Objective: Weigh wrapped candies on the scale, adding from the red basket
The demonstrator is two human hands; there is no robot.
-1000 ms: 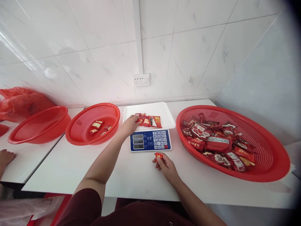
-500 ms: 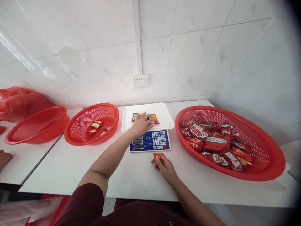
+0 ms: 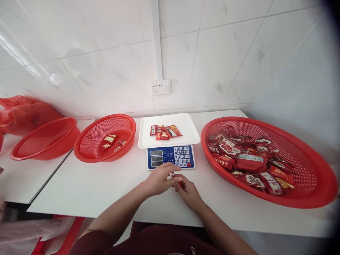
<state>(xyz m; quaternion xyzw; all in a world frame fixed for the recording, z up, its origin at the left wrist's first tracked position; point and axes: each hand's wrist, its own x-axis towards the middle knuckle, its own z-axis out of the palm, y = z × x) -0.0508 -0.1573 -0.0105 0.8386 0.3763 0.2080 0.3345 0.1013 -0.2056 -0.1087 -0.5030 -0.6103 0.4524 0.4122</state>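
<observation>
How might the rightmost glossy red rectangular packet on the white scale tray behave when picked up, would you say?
The glossy red rectangular packet would likely flex, as its wrapper looks thin. It may slide on the smooth white tray but seems unlikely to roll, since it lies fairly flat.

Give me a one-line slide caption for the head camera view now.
Two hands meet before a blue-and-white scale, red packets on its tray, between red baskets.
</observation>
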